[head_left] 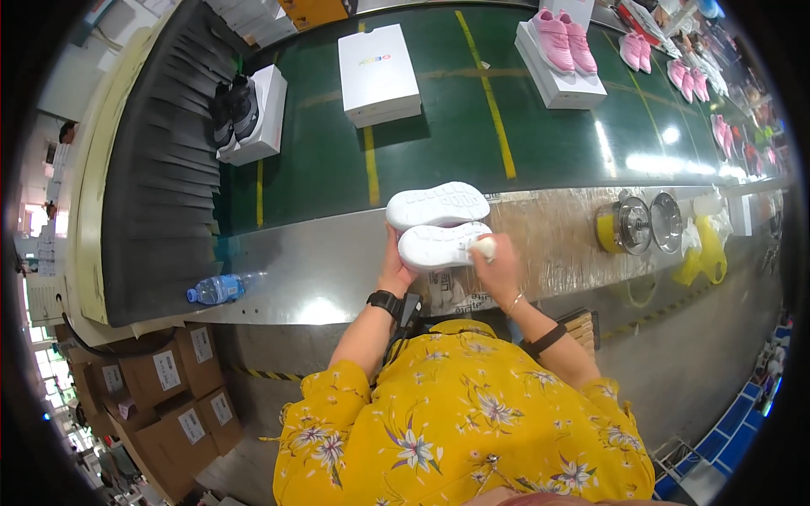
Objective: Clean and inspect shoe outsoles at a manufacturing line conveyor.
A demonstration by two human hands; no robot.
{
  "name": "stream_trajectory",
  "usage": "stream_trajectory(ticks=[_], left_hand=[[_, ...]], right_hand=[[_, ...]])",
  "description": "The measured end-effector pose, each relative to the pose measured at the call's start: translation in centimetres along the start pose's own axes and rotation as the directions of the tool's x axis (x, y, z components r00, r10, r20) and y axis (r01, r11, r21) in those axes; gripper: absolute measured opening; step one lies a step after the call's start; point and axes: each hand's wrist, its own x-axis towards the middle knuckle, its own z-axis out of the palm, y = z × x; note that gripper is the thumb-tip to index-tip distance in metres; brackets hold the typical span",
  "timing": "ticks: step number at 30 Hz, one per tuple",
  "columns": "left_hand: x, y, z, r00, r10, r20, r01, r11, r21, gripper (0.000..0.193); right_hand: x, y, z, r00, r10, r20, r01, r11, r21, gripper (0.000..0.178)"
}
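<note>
Two shoes lie side by side with their white soles facing up, a farther shoe (439,207) and a nearer shoe (430,246), at the bench's edge in front of me. My left hand (396,263) grips them from the left end, its fingers partly hidden by the nearer shoe. At the right end of that shoe, my right hand (499,263) is closed on a small whitish wad (484,246) and presses it against the sole. What the wad is made of I cannot make out.
Beyond the metal bench (312,261) runs a green conveyor (308,118). It carries a white shoebox (380,72), black shoes (235,112) and pink shoes (565,42) on boxes. A plastic bottle (221,289) lies left; a yellow-and-metal pot (620,228) stands right. Cartons (160,379) are stacked lower left.
</note>
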Motion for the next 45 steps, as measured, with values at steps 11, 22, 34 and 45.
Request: stream_trajectory(ticks=[11, 22, 34, 45], left_hand=[[-0.2, -0.8, -1.3, 1.000, 0.025, 0.003, -0.025, 0.999, 0.031, 0.078], [-0.2, -0.9, -2.3, 0.998, -0.059, 0.028, 0.058, 0.998, 0.039, 0.078], [1.0, 0.0, 1.6, 0.998, -0.063, -0.013, 0.063, 0.994, 0.088, 0.077], [4.9, 8.4, 22.6, 0.961, 0.257, 0.105, -0.278, 0.904, 0.324, 0.057]], right_hand=[[-1.3, 6.4, -2.2, 0.997, 0.037, -0.072, -0.037, 0.999, -0.006, 0.025], [3.1, -1.4, 1.1, 0.977, -0.181, 0.113, 0.166, 0.977, 0.133, 0.026], [6.5, 13.2, -5.9, 0.877, 0.471, 0.095, -0.456, 0.755, 0.471, 0.018], [9.0, 17.6, -8.4, 0.678, 0.624, 0.389, -0.609, 0.179, 0.773, 0.016]])
